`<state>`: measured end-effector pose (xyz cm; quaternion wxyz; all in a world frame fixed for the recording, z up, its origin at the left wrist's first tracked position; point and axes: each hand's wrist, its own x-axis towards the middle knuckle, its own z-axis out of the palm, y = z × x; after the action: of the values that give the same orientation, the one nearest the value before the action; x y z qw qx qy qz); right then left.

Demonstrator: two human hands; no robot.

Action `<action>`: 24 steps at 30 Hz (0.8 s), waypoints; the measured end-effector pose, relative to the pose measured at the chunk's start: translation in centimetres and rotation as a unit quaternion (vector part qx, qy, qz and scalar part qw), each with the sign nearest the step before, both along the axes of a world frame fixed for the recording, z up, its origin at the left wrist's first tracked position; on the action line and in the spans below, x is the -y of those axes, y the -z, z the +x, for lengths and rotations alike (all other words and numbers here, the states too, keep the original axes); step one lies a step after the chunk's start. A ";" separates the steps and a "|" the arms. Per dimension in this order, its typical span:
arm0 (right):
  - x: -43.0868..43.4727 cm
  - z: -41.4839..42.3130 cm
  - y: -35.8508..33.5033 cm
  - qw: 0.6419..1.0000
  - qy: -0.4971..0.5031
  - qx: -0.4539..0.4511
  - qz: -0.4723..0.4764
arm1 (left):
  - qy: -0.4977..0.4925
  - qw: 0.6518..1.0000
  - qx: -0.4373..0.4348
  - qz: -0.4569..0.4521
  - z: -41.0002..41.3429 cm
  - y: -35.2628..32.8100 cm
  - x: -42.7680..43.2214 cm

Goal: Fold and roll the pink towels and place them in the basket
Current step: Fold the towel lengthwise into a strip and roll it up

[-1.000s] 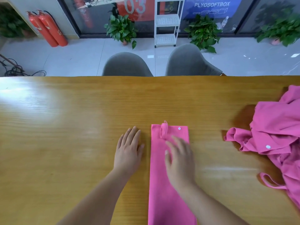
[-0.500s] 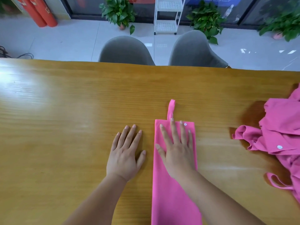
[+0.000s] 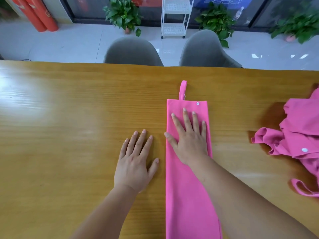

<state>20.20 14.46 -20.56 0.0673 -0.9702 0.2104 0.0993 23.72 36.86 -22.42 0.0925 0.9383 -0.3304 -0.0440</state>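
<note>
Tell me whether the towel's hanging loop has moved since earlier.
Yes: the hanging loop, earlier curled beside the white snap, now stretches beyond the folded towel's far edge.

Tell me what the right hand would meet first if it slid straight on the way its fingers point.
The right hand lies flat on the folded towel; straight ahead it would probably reach the hanging loop first, with the white snap just right of that line.
</note>
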 end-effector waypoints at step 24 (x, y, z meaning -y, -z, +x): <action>-3.3 -6.5 0.4 0.999 0.006 -0.028 -0.020 | 0.002 1.000 0.000 0.020 -0.2 -0.5 -0.1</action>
<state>13.66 17.74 -20.93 0.0424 -0.9668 0.2203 0.1222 23.51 36.94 -21.94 0.0736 0.9393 -0.3313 -0.0505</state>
